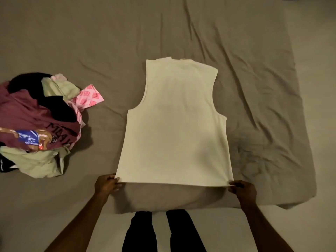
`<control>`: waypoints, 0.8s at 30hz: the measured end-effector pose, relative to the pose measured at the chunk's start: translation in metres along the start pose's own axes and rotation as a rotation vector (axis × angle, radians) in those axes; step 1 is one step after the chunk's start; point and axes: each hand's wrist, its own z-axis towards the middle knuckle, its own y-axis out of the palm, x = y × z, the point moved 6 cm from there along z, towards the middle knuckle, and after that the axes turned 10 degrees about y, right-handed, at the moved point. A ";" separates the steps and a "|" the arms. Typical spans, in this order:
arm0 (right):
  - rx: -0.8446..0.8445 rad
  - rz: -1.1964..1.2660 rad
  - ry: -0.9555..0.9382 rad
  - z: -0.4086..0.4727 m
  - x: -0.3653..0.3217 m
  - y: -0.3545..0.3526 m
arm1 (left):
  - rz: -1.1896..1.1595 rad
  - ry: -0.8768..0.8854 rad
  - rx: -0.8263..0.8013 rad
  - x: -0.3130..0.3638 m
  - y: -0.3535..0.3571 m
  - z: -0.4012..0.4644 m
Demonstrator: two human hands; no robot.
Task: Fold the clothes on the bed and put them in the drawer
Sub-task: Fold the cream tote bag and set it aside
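a home bedroom: wrinkled grey-brown bed sheet (236, 51), heaped laundry pile (38, 124) on it

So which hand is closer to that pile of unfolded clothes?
Left. The left hand pinches the cream top's near left corner, just right of the clothes pile; the right hand pinches the opposite corner, across the top.
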 end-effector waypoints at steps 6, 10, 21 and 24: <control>0.074 -0.234 -0.051 0.018 0.012 0.017 | 0.230 0.051 0.028 -0.008 0.003 0.014; 0.105 -0.532 -0.080 0.028 0.011 0.029 | 0.739 0.221 -0.019 0.025 0.003 0.007; 0.235 -0.769 -0.584 0.016 -0.076 0.099 | 1.045 0.913 0.091 0.103 0.068 0.015; 0.239 -0.764 -0.738 0.029 -0.113 0.122 | 1.084 1.122 0.120 0.134 0.092 0.042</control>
